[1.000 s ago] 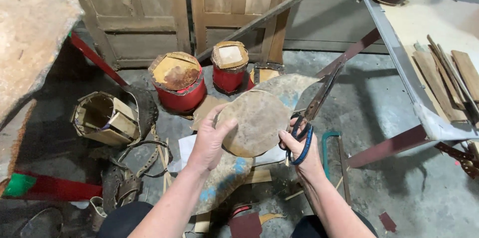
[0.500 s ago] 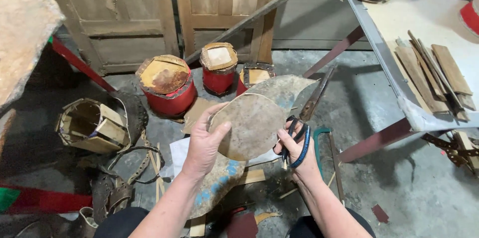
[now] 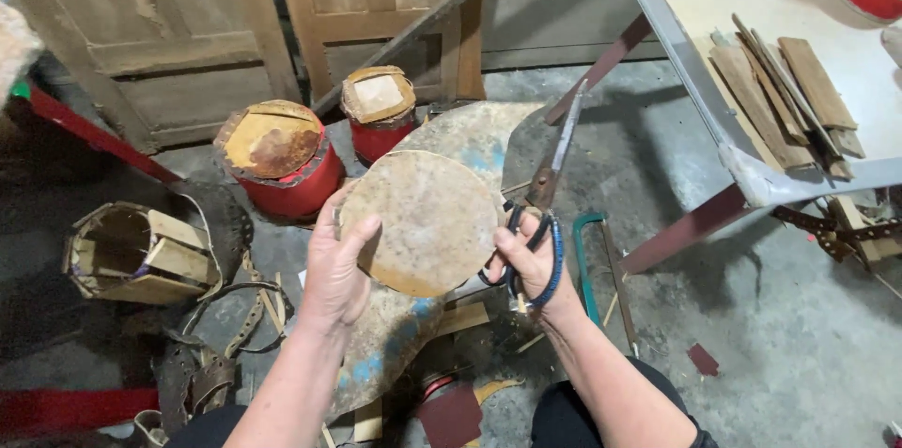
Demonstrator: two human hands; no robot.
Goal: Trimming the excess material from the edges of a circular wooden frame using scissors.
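Two red drums on the concrete floor (image 3: 808,335): larger drum (image 3: 278,162) with stained hide top, smaller drum (image 3: 378,108) just beside it, both before the wooden doors (image 3: 235,25). Open wooden drum shell (image 3: 141,253) lying on its side towards the left edge. Leather straps (image 3: 225,335) coiled near it. Green-framed hacksaw (image 3: 597,265) flat on the floor. Table (image 3: 752,180) at upper right, grey-edged; wooden slats (image 3: 780,96) stacked near its front corner.
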